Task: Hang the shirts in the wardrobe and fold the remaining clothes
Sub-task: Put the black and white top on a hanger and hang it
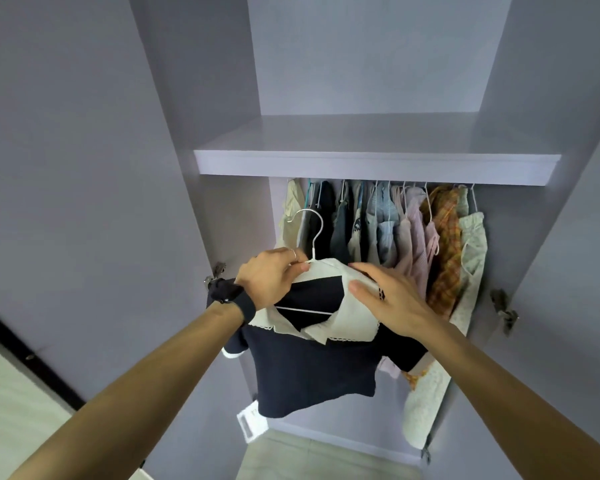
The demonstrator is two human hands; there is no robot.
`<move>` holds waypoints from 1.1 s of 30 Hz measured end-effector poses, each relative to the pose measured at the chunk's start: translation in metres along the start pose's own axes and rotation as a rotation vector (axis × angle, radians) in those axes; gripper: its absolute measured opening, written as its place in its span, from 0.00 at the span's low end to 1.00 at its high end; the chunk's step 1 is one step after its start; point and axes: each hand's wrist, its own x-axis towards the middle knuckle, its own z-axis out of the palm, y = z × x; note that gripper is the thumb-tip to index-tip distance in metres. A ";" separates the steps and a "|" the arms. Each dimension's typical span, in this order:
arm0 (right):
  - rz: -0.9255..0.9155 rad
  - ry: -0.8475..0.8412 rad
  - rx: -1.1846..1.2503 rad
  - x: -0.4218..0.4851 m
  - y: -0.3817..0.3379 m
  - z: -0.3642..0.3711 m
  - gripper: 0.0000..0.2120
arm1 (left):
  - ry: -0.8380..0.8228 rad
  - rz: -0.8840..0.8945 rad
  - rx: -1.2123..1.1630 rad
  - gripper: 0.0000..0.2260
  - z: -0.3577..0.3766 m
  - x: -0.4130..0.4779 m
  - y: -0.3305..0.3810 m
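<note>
A navy short-sleeved shirt [312,372] with a white collar hangs on a white hanger [310,233], held up in front of the open wardrobe. My left hand [271,278] grips the hanger's left shoulder together with the collar, just below the hook. My right hand [392,299] pinches the right side of the white collar between thumb and fingers. The hanger's hook is free in the air, below and in front of the row of hung clothes [395,230]. The rail itself is hidden behind the shelf.
A pale lilac shelf [374,164] juts out above the hung clothes. Open wardrobe doors stand at left [84,202] and right [575,237], with metal hinges on both sides. A gap shows at the left end of the hung row. Pale floor lies below.
</note>
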 end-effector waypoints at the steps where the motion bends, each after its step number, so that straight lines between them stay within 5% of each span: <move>1: 0.010 -0.050 0.050 0.001 -0.001 -0.001 0.14 | 0.017 -0.001 0.013 0.11 0.001 -0.001 -0.001; 9: 0.064 -0.176 -0.047 0.035 -0.024 0.023 0.17 | 0.096 -0.096 0.146 0.15 0.008 0.019 -0.040; 16: 0.323 -0.237 0.072 0.105 -0.079 0.084 0.12 | 0.028 -0.158 0.386 0.23 -0.036 0.071 -0.106; 22: 0.541 -0.172 0.162 0.170 -0.107 0.128 0.18 | 0.174 0.041 0.741 0.40 -0.076 0.114 -0.152; 33: 0.616 0.041 0.395 0.285 -0.089 0.205 0.19 | 0.461 0.202 0.903 0.46 -0.055 0.180 -0.226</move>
